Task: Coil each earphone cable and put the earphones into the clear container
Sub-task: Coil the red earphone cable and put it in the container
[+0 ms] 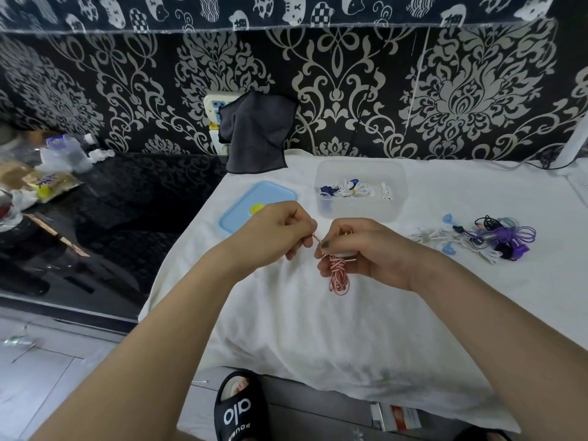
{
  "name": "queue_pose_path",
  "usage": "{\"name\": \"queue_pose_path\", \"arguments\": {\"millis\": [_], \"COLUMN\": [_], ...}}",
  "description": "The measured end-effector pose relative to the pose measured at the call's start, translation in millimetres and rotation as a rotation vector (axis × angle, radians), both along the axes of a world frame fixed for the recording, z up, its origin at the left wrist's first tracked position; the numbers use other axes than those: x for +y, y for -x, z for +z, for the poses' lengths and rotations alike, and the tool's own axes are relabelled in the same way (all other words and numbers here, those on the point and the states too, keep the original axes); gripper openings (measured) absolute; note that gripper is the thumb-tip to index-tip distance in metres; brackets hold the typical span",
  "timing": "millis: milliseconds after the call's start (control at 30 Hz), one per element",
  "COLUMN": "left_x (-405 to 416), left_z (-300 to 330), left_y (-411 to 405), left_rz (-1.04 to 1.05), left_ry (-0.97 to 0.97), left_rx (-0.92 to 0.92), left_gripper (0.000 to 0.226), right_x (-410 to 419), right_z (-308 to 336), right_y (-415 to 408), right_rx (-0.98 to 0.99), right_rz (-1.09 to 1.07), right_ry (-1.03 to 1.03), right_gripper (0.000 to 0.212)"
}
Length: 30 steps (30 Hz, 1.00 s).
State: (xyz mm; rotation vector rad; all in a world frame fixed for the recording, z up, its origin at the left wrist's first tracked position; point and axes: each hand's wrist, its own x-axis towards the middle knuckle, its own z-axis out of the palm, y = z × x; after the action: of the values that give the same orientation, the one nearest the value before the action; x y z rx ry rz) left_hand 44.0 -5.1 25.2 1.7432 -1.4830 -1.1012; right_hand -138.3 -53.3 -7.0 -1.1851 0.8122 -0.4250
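Observation:
A red-and-white earphone cable (338, 275) hangs in a bundle of loops over the white cloth. My right hand (366, 249) grips the top of the bundle. My left hand (276, 232) pinches the cable's free end just left of it, pulled taut between the two hands. Behind them stands the clear container (361, 189) with several coiled white and blue earphones inside. Its light blue lid (254, 205) lies flat to the left. A heap of uncoiled purple, black, white and blue earphones (490, 240) lies to the right on the cloth.
The white cloth (318, 329) covers the table. A dark grey cloth (254, 132) hangs on the patterned wall behind. A black surface with bottles and packets (51, 173) lies to the left. A black slipper (237, 405) is on the floor below the table edge.

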Motion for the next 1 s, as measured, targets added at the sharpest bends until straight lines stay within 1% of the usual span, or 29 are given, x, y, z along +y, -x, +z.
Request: {"name": "queue_pose_path", "arguments": {"millis": [67, 133, 167, 233, 500, 633, 700, 800, 867, 933, 1000], "left_x": [0, -1, -1, -2, -2, -2, -2, -2, -3, -5, -6], "left_z": [-3, -6, -8, -12, -21, -22, -23, -29, -34, -38, -41], "left_y": [0, -3, -5, -9, -19, -22, -26, -36, -45, -53, -58], "left_rz": [-0.024, -0.025, -0.020, -0.013, -0.014, -0.027, -0.058, -0.100, -0.034, 0.052, 0.078], "left_ry": [-0.037, -0.078, -0.095, -0.123, -0.154, -0.168, -0.198, -0.226, -0.176, -0.086, -0.033], "left_rx": [0.072, 0.131, 0.160, 0.201, 0.208, 0.182, 0.121, -0.100, -0.264, -0.408, -0.490], "left_gripper": [0.012, 0.015, 0.017, 0.018, 0.016, 0.017, 0.018, 0.023, 0.024, 0.020, 0.017], "right_x": [-1, -1, -1, 0, -3, -4, -3, -2, -2, -3, -4], "right_z": [-1, 0, 0, -2, -10, -11, -11, -9, -8, -9, -11], "right_y": [0, -1, -1, -4, -9, -13, -14, -14, -14, -14, -15], "right_rx": [-0.007, 0.009, 0.021, 0.048, 0.077, 0.121, 0.156, 0.223, 0.229, 0.227, 0.224], "right_rz": [-0.002, 0.004, 0.000, -0.029, -0.065, -0.110, -0.142, -0.181, -0.202, -0.195, -0.173], "right_ry": [0.026, 0.048, 0.064, 0.102, 0.123, 0.155, 0.179, 0.240, 0.255, 0.266, 0.271], "right_gripper": [0.011, 0.021, 0.021, 0.015, 0.015, 0.015, 0.016, 0.013, 0.012, 0.009, 0.009]}}
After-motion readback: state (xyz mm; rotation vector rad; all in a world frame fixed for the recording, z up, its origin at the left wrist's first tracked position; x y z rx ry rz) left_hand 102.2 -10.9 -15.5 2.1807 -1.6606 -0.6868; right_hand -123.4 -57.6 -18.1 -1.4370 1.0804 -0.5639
